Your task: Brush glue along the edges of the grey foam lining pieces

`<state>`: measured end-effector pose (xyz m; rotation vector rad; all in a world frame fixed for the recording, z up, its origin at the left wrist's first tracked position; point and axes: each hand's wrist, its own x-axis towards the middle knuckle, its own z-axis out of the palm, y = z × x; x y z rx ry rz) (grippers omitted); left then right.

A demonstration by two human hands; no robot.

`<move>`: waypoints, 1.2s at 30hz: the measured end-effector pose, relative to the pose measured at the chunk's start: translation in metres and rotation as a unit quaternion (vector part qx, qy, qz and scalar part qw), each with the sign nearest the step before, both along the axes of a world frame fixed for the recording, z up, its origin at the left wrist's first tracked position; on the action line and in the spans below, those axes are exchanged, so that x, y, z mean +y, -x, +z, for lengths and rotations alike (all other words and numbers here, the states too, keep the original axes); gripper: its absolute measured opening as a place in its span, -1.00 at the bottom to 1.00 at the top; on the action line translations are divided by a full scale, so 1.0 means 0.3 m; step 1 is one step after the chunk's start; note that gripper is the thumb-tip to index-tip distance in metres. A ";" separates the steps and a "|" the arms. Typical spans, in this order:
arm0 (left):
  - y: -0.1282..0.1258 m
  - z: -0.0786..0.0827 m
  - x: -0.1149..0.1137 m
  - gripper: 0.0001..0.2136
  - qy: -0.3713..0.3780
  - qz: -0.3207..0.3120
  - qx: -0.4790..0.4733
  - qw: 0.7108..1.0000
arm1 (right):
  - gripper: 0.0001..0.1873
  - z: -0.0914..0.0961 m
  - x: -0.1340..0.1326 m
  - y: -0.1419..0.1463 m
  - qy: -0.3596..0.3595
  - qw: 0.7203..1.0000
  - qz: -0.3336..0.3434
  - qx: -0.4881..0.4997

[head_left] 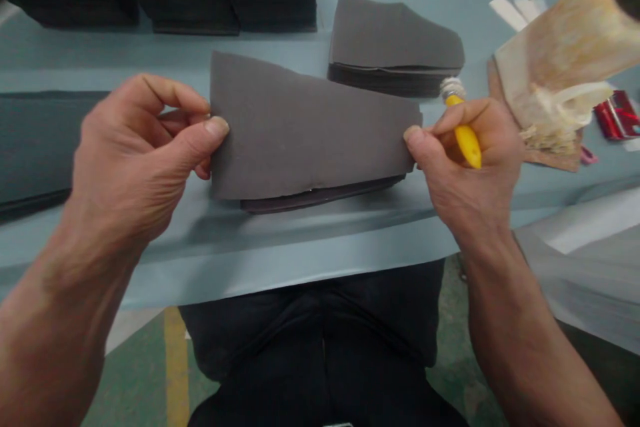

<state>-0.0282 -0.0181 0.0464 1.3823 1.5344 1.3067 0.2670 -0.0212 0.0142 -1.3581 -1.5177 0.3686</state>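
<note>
Blue-grey table [280, 260], stack [395, 40] far right. Centre, just over near pile [320, 197]: grey sheet [310, 127], pinched at left edge by left hand [135, 153], thumb on top, at right edge by right hand [470, 160], also gripping yellow tool [467, 140].

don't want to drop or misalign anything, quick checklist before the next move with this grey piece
1. Left hand grip on the grey piece: ok, thumb and fingers pinch its left edge.
2. Right hand grip: ok, thumb and finger pinch the right edge.
3. Yellow tool kept off the grey piece: ok, it lies in the right hand, its end apart from the piece.
4. Tool tip clean: cannot tell.
5. Grey piece flush with the dark piece under it: not ok, the dark one shows past the lower edge.
6. Stack out of the way: ok, it lies beyond and apart.
</note>
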 end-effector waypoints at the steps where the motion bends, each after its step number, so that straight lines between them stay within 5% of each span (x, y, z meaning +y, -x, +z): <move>1: 0.004 -0.004 -0.002 -0.85 -0.005 0.000 0.023 1.000 | -0.69 -0.004 0.003 -0.002 -0.006 1.000 0.002 -0.001; 12: 0.014 -0.033 -0.008 -0.87 0.003 -0.006 0.125 0.992 | -0.69 -0.014 -0.016 -0.009 0.076 0.996 -0.020 -0.048; 36: -0.009 -0.042 -0.024 -0.87 0.024 -0.019 0.145 0.989 | -0.64 -0.048 0.010 -0.042 0.051 0.997 -0.018 -0.049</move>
